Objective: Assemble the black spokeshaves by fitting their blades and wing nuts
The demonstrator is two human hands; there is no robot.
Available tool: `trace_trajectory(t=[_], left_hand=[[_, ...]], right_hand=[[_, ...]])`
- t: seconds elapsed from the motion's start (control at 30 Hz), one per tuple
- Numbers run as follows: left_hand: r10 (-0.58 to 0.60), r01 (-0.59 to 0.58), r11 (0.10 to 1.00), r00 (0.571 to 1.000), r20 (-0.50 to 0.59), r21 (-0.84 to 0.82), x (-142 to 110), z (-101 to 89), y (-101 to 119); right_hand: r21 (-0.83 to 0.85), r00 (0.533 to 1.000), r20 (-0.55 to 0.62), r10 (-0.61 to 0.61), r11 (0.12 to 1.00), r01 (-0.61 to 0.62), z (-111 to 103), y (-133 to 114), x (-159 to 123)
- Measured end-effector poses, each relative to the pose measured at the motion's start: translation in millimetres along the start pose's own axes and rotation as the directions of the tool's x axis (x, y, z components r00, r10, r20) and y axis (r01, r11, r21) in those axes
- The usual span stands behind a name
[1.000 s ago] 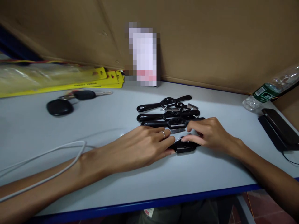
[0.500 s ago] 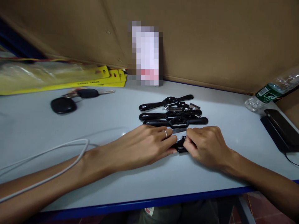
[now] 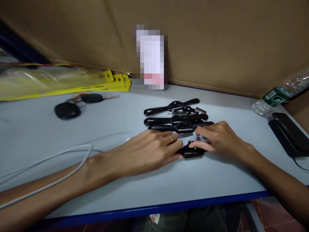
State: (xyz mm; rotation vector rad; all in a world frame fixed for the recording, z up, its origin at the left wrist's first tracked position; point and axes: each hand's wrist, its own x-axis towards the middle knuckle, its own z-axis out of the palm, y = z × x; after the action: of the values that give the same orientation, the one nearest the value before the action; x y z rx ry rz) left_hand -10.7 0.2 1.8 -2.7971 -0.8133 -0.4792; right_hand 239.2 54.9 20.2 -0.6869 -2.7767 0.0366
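My left hand (image 3: 147,153), a ring on one finger, lies over the left handle of a black spokeshave (image 3: 190,152) on the grey table (image 3: 120,187), fingers curled onto it. My right hand (image 3: 218,140) rests on the tool's right end, fingertips pressing on its middle. A small metal blade (image 3: 185,135) lies just behind it. Three more black spokeshaves (image 3: 176,117) lie in a row behind my hands.
A car key with a black fob (image 3: 69,109) lies at the left, yellow packaged items (image 3: 72,85) behind it. A white cable (image 3: 48,161) crosses my left forearm. A plastic bottle (image 3: 277,95) and a black device (image 3: 288,133) are at the right. Cardboard walls the back.
My right hand has shifted back from the near side of the tool to lie over its right end, uncovering its middle. The left hand has stayed put.
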Motion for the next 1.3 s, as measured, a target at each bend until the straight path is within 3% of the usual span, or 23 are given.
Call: trace_trajectory(t=[0.13, 0.3, 0.4, 0.7, 0.83, 1.0, 1.23, 1.3], left_hand=[[-0.008, 0.008, 1.000, 1.000, 0.003, 0.005, 1, 0.7, 0], [-0.012, 0.012, 1.000, 1.000, 0.013, -0.017, 1, -0.4, 0], [-0.010, 0.010, 0.999, 1.000, 0.001, -0.032, 0, -0.6, 0], [-0.003, 0.003, 1.000, 1.000, 0.011, -0.013, 1, -2.0, 0], [-0.006, 0.006, 1.000, 1.000, 0.022, -0.009, 1, -2.5, 0], [-0.002, 0.002, 1.000, 1.000, -0.006, 0.012, 2, -0.4, 0], [0.002, -0.002, 1.000, 1.000, 0.000, -0.010, 0, 0.3, 0], [0.003, -0.003, 1.000, 1.000, -0.007, -0.018, 0, -0.1, 0]], right_hand=[[-0.049, 0.998, -0.051, -0.024, 0.999, 0.022, 3, -17, 0], [-0.142, 0.972, -0.213, 0.102, 0.981, -0.134, 16, -40, 1], [-0.155, 0.961, -0.252, 0.116, 0.975, -0.158, 17, -41, 1], [-0.055, 0.997, -0.074, -0.018, 0.998, 0.014, 1, 11, 1], [-0.041, 0.998, -0.047, -0.035, 0.999, 0.033, 0, 9, 0], [-0.043, 0.993, -0.052, -0.107, 0.994, 0.105, 1, -11, 1], [-0.180, 0.978, -0.191, 0.087, 0.976, -0.122, 11, -40, 1], [-0.196, 0.977, -0.188, 0.101, 0.971, -0.138, 10, -39, 0]])
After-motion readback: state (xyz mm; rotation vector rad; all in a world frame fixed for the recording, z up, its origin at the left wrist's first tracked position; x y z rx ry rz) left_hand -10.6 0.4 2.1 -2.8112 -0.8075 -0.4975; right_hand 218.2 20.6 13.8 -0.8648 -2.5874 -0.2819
